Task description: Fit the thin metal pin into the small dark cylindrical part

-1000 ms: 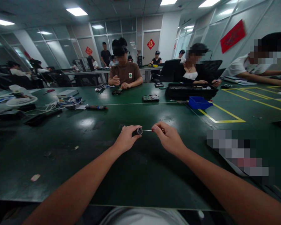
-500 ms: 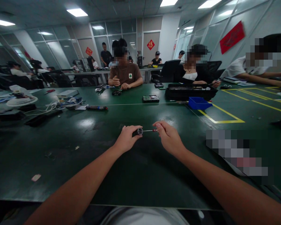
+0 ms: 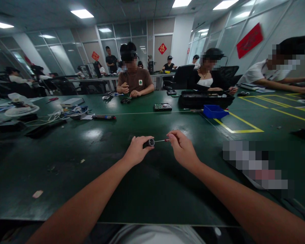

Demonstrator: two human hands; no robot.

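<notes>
My left hand (image 3: 138,149) is closed round a small dark cylindrical part (image 3: 151,142), whose round end with a silvery ring faces me. From the other side, my right hand (image 3: 181,145) pinches the red handle of a thin screwdriver (image 3: 160,140). Its metal shaft runs level to the left, and the tip meets or passes behind the right side of the cylindrical part; I cannot tell which. Both hands are just above the green table (image 3: 152,196). My left fingers cover most of the part's body.
Across the table lie a hard drive (image 3: 162,106), a blue bin (image 3: 215,111) and a long black tray (image 3: 205,100). To the left are a dark pen-like tool (image 3: 104,117) and a heap of cables (image 3: 53,117). A blurred-out pale object (image 3: 254,166) lies right. Co-workers sit opposite.
The view has shifted slightly. My right fingers have turned a little on the screwdriver handle, and the shaft tilts slightly more. My left hand keeps its hold on the cylindrical part.
</notes>
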